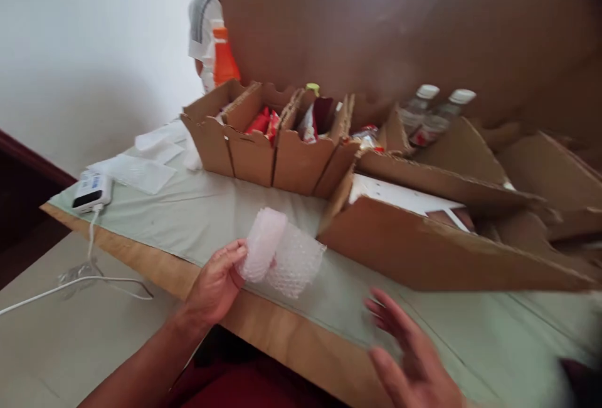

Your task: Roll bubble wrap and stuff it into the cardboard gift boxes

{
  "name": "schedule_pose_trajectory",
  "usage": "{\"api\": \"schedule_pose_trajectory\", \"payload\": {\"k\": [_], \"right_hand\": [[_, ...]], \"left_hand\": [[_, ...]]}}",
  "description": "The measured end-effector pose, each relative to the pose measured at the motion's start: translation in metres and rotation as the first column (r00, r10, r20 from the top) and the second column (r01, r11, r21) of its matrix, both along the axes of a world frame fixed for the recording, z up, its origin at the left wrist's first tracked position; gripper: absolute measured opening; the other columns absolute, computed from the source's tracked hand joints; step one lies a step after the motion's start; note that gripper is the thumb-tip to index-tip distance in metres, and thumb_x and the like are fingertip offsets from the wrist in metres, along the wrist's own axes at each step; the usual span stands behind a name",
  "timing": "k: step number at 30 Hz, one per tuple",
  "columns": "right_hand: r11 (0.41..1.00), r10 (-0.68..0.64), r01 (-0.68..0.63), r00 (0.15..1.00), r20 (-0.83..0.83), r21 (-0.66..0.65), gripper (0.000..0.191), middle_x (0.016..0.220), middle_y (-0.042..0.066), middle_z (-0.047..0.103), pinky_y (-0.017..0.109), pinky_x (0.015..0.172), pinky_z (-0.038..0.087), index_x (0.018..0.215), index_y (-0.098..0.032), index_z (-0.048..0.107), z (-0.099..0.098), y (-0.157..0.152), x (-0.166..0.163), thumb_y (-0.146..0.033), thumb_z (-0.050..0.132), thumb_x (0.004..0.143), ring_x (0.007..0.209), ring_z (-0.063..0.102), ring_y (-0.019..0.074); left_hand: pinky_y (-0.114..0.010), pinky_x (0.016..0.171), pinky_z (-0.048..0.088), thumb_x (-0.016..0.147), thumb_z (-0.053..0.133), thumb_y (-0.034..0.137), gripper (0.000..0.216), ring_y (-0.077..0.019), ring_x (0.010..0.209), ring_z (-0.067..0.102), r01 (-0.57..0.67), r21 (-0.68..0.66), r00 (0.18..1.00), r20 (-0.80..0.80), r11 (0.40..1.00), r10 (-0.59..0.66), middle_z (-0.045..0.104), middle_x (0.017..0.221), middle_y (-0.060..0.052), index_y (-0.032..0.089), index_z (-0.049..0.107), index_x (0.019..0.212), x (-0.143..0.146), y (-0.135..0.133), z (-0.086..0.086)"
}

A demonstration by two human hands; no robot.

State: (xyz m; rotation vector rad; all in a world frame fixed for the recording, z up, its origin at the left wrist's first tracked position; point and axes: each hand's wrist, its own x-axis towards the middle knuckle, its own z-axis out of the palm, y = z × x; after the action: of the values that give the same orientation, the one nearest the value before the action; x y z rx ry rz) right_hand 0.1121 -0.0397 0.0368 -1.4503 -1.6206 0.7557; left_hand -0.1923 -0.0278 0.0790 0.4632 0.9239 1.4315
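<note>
A piece of bubble wrap (294,264), partly rolled or folded at its left side, is pinched in my left hand (221,279) near the table's front edge. The thumb lies on the near side of the roll, and the other fingers are mostly hidden behind it. Whether anything is wrapped inside, I cannot tell. My right hand (409,351) is apart from the wrap, to the lower right above the table. Its fingers are spread and slightly blurred, with nothing between them.
Cardboard bins (251,154) holding red packets and bottles (435,116) line the table's back. A larger cardboard box (451,245) stands at right. A white device (93,192) with a cable and several clear plastic bags (141,173) lie left. Another person's sleeve (202,16) shows behind.
</note>
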Motion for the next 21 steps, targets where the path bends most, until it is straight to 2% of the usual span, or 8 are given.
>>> {"api": "schedule_pose_trajectory", "payload": {"k": [1,3,5,10,13,16,19,21], "right_hand": [[0.991,0.110,-0.118,0.986,-0.129,-0.060,0.064,0.140,0.012,0.066,0.051,0.092,0.061,0.147,-0.037,0.053,0.007,-0.001,-0.017,-0.061,0.065,0.089,0.118,0.069,0.0353],[0.979,0.116,-0.166,0.930,-0.348,-0.119,0.078,0.136,0.015,0.068,0.045,0.089,0.063,0.147,-0.026,0.054,0.020,0.003,-0.046,-0.063,0.074,0.081,0.115,0.071,0.0327],[0.983,0.012,-0.085,0.917,-0.400,-0.166,0.058,0.116,0.013,0.077,0.036,0.080,0.065,0.130,-0.021,0.067,0.031,0.009,-0.061,-0.056,0.075,0.084,0.097,0.077,0.0266],[0.988,-0.116,0.131,0.981,-0.158,0.084,0.016,0.090,0.003,0.080,0.023,0.063,0.061,0.101,-0.024,0.076,0.057,0.011,-0.045,-0.035,0.071,0.091,0.073,0.075,0.0167],[0.973,0.060,-0.074,0.996,0.067,0.217,0.014,0.089,0.000,0.079,0.021,0.062,0.058,0.105,-0.026,0.075,0.076,0.016,-0.038,-0.024,0.068,0.092,0.072,0.073,0.0143],[0.888,0.293,-0.354,0.928,0.233,0.294,0.022,0.090,0.000,0.077,0.025,0.069,0.057,0.110,-0.024,0.071,0.096,0.022,-0.048,-0.013,0.064,0.093,0.076,0.072,0.0142],[0.802,0.432,-0.513,0.852,0.296,0.307,0.031,0.093,0.000,0.077,0.028,0.072,0.056,0.115,-0.025,0.069,0.111,0.020,-0.049,-0.006,0.060,0.092,0.078,0.071,0.0152],[0.832,0.377,-0.451,0.887,0.266,0.323,0.030,0.092,0.000,0.077,0.030,0.071,0.056,0.113,-0.028,0.071,0.111,0.012,-0.032,-0.010,0.063,0.091,0.079,0.071,0.0174]], "left_hand": [[-0.034,0.082,0.055,0.081,0.079,0.036,0.029,-0.0277,0.095,0.074,0.069,-0.019,0.997,0.025,0.997,-0.068,0.079,0.097,-0.010,0.013,0.077,0.097,0.013,-0.002,-0.004],[-0.031,0.082,0.053,0.081,0.079,0.038,0.030,-0.0276,0.102,0.073,0.196,-0.055,0.980,0.056,0.979,-0.193,0.079,0.102,-0.010,0.014,0.076,0.099,0.033,-0.003,-0.011],[-0.031,0.086,0.052,0.083,0.079,0.041,0.035,-0.0275,0.113,0.069,0.245,-0.070,0.969,0.038,0.967,-0.243,0.077,0.113,-0.010,0.017,0.074,0.107,0.042,-0.001,-0.017],[-0.046,0.116,0.037,0.096,0.060,0.051,0.051,-0.0282,0.140,0.050,0.030,0.146,0.932,-0.362,0.989,0.025,0.059,0.148,-0.008,0.028,0.055,0.141,0.015,0.009,-0.015],[-0.050,0.125,0.024,0.092,0.069,0.038,0.064,-0.0299,0.153,0.032,0.241,0.331,0.670,-0.737,0.912,0.091,0.043,0.161,-0.006,0.032,0.045,0.151,0.000,0.013,0.011],[-0.052,0.128,0.020,0.087,0.075,0.029,0.080,-0.0301,0.158,0.019,0.583,0.375,0.373,-0.912,0.721,0.173,0.041,0.163,-0.009,0.029,0.035,0.156,0.010,0.019,0.044],[-0.055,0.128,0.015,0.088,0.072,0.027,0.063,-0.0286,0.148,0.040,0.818,0.279,0.220,-0.960,0.503,0.175,0.064,0.139,-0.010,0.024,0.048,0.146,0.028,0.030,0.056],[-0.057,0.128,0.014,0.092,0.065,0.022,0.033,-0.0250,0.125,0.061,0.871,0.152,0.116,-0.988,0.467,0.106,0.075,0.112,-0.005,0.023,0.064,0.125,0.030,0.039,0.047]]}}
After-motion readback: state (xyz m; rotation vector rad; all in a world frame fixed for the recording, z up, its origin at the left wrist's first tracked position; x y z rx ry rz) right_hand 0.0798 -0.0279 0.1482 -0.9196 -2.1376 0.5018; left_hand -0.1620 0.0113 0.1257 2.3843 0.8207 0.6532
